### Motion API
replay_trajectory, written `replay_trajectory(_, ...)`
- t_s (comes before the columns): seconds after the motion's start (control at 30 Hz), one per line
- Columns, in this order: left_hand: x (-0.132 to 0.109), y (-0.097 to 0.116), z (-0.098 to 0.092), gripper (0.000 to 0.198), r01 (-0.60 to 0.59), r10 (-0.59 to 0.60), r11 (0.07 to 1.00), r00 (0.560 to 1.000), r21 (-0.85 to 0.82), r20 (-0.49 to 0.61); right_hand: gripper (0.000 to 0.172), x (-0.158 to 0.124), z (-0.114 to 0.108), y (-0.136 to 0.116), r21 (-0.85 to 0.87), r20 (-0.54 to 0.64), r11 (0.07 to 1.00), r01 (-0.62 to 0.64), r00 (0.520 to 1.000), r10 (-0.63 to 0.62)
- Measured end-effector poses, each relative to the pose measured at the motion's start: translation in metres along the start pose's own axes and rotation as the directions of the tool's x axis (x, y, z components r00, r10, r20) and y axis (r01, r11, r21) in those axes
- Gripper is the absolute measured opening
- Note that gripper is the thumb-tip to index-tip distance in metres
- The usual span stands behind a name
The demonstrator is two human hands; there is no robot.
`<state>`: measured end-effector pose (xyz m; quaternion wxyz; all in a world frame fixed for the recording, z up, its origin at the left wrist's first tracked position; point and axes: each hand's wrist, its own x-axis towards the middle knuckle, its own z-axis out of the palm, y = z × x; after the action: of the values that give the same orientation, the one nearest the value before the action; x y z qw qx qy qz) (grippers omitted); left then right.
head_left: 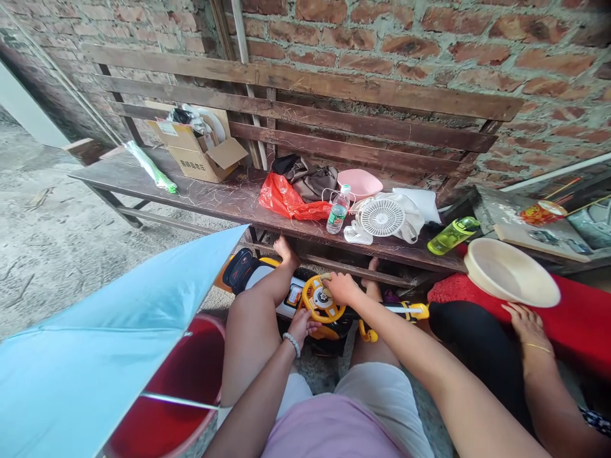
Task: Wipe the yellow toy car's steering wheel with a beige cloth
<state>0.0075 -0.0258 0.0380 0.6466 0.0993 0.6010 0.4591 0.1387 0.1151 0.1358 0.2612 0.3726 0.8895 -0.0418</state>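
A children's ride-on toy car (pixel 267 280) with a yellow steering wheel (pixel 321 304) stands on the ground between my legs, under the front of a wooden bench (pixel 200 197). My right hand (pixel 340 287) is closed on the top of the steering wheel. My left hand (pixel 302 324), a bead bracelet on its wrist, grips the lower left rim of the same wheel. A yellow part of the toy (pixel 405 313) sticks out to the right beneath my right forearm.
A light blue umbrella (pixel 95 356) covers a red bucket (pixel 186 381) at left. On the bench lie a cardboard box (pixel 200 149), red bag (pixel 286 198), water bottle (pixel 338 210), small white fan (pixel 379 219) and green bottle (pixel 451 235). Another person's hand (pixel 527 327) rests at right beside a cream bowl (pixel 508 273).
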Motion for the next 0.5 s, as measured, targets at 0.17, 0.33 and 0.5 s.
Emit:
replay_trajectory(0.17, 0.001, 0.000, 0.000, 0.014, 0.003, -0.003, 1.000, 1.000, -0.007, -0.004, 0.039, -0.026, 0.025, -0.004, 0.064, -0.042, 0.989, -0.133, 0.990, 0.135)
replay_trajectory(0.33, 0.003, -0.002, 0.003, 0.014, 0.042, -0.043, 0.998, 0.999, -0.039, -0.032, 0.039, -0.050, 0.049, -0.036, 0.233, 0.029, 0.923, -0.308, 0.950, 0.310)
replay_trajectory(0.5, 0.002, -0.006, 0.001, 0.013, 0.060, -0.062, 0.992, 0.998, -0.109, -0.012, 0.037, -0.070, 0.059, -0.043, 0.400, 0.080, 0.873, -0.279, 0.960, 0.270)
